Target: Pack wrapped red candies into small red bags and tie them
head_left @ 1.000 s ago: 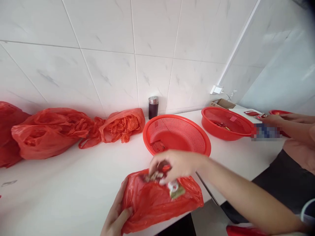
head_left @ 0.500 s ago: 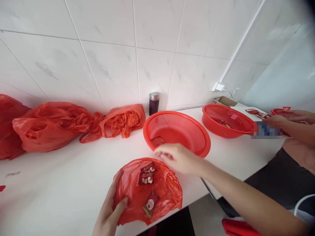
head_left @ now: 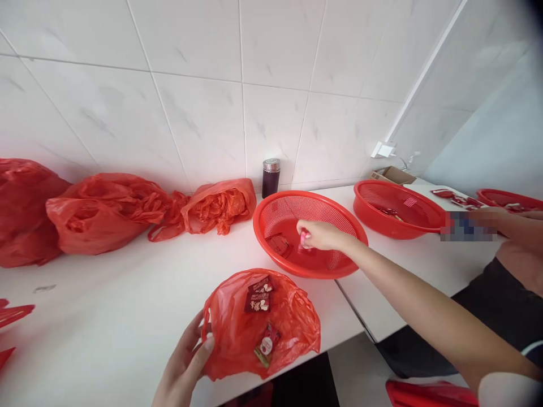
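My left hand [head_left: 186, 356] grips the near left rim of a red plastic bag [head_left: 297, 316], thumb inside and fingers outside. The bag lies spread at the counter's front edge. In it are two dark red packets [head_left: 257, 302] with pale print and a small red-and-green snack packet [head_left: 267, 345]. My right hand [head_left: 321, 234] reaches into a red plastic colander [head_left: 360, 240] behind the bag, fingers pinched on a small pink packet [head_left: 304, 238]; its exact kind is too small to tell. Flat red packets [head_left: 278, 245] lie at the colander's left inside.
Bunched red plastic bags [head_left: 106, 209] line the wall at left. A dark flask [head_left: 271, 180] stands behind the colander. To the right are another red basin [head_left: 382, 220], a cardboard box [head_left: 392, 175] and a co-worker's arm [head_left: 517, 226]. A seam [head_left: 354, 308] parts the tables.
My right hand has moved from above the bag's far rim, away from me and into the colander. My left hand stays on the bag. The view has shifted slightly.
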`<state>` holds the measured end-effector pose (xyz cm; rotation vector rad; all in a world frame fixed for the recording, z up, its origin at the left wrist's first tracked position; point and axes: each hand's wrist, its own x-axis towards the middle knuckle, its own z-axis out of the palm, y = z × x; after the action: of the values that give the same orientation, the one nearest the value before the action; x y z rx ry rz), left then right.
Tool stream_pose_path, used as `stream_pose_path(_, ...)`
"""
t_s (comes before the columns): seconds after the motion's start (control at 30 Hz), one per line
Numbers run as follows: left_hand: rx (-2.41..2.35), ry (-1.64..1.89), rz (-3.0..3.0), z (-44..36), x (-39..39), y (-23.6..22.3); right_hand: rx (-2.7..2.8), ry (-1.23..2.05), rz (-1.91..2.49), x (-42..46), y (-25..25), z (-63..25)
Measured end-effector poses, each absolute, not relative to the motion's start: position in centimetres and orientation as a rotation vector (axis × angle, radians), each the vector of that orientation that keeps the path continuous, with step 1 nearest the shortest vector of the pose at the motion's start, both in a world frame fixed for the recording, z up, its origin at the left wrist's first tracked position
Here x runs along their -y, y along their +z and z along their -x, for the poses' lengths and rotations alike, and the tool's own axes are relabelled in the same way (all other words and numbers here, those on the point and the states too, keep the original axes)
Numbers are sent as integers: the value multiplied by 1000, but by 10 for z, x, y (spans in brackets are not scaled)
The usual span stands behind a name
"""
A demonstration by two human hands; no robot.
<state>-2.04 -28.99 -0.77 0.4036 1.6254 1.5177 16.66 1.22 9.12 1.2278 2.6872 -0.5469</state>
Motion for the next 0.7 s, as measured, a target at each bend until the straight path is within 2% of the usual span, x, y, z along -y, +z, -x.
stream_pose_path(0.1,-1504,1499,-397,20,286,-9,-2870,-1036,-1015,29,109,-161)
stream_pose_path(0.17,-1431,1531,-370,20,281,-9,-2880,-1373,-772,68,103,-153)
stream_pose_path(0.2,-1399,1552,-354,20,278,-9,-2934,-1362,-740,87,95,-149)
stream_pose_path(0.3,-1328,1607,-309,24,275,-7,-3115,-971,-737,131,61,-147)
stream_pose_path(0.4,-1323,1671,-240,38,279,-8,-2964,-735,-429,143,35,-161)
stream_pose_path(0.47,-1346,1737,-183,53,282,-9,-2853,-549,-331,137,29,-172)
stream_pose_path(0.57,-1380,1858,-87,76,285,-5,-2821,-279,-419,124,37,-183)
stream_pose_path(0.63,-1337,1912,-65,84,283,3,-2870,-315,-492,119,51,-186)
stream_pose_path(0.7,-1240,1917,-87,82,280,13,-2929,-583,-499,116,71,-186)
